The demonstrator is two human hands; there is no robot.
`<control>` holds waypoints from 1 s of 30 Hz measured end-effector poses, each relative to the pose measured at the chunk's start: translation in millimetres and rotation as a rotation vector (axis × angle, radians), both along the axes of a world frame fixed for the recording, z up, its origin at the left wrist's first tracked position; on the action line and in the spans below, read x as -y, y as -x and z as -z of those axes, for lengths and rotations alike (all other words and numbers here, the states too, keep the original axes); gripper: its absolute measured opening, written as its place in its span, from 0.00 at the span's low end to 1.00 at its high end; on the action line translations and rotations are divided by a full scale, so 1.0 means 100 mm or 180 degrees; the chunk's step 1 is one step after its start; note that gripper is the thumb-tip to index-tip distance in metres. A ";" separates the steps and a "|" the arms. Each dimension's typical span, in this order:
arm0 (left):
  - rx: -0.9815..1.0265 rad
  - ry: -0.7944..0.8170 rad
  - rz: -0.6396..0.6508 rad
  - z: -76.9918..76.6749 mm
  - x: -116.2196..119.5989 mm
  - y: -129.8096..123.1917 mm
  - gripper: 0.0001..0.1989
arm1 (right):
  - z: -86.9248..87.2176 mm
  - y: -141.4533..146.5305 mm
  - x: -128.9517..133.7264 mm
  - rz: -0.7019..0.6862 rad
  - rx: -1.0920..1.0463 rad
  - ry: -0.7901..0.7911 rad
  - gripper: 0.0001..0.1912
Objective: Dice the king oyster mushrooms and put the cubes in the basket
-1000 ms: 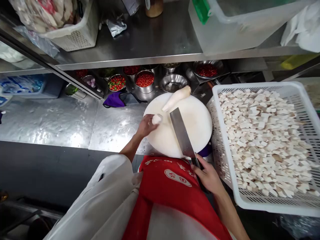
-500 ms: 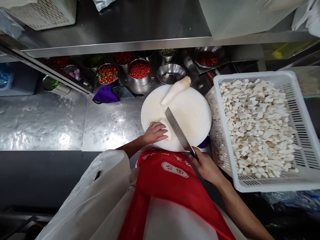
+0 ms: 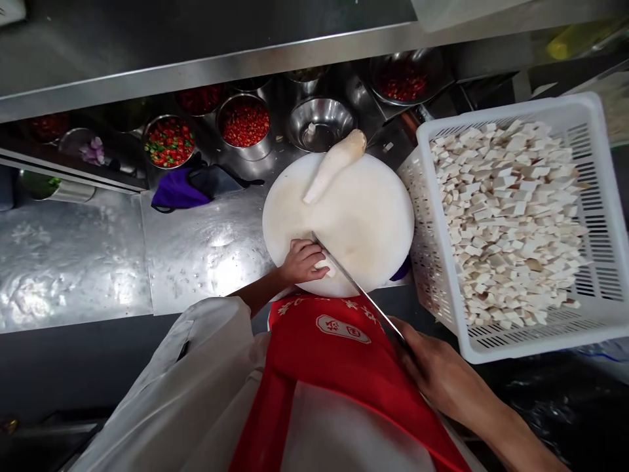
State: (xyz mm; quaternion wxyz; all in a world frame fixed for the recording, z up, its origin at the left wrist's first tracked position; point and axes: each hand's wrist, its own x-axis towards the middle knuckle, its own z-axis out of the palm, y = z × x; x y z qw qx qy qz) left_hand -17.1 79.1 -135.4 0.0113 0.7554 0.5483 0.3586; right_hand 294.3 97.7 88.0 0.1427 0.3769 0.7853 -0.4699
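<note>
A round white chopping board (image 3: 378,223) lies in front of me. My left hand (image 3: 301,262) is on its near left part, fingers curled over a white mushroom piece (image 3: 325,266) that is mostly hidden under them. My right hand (image 3: 427,360) is wrapped round the handle of a kitchen knife (image 3: 351,280). The blade appears nearly edge-on and slants up to the left, its tip end close beside my left fingers. Whether the blade touches the piece, I cannot tell. A whole king oyster mushroom (image 3: 337,165) rests at the board's far side.
At the right stands a white plastic basket (image 3: 449,262) with many cut mushroom chunks (image 3: 511,223). Behind the board are a steel bowl (image 3: 322,124) and tubs of chopped red chillies (image 3: 244,124). A purple cloth item (image 3: 179,189) lies left. A steel shelf edge (image 3: 211,69) overhangs the back.
The knife has turned from showing its flat side to nearly edge-on, its tip moving left and nearer to me. My right hand has moved down and right. The view has shifted and tilted.
</note>
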 end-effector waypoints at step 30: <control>0.0226 -0.0329 0.0001 -0.13 0.11 0.08 0.14 | 0.01 0.24 -0.03 -0.0126 -0.0025 -0.0186 0.27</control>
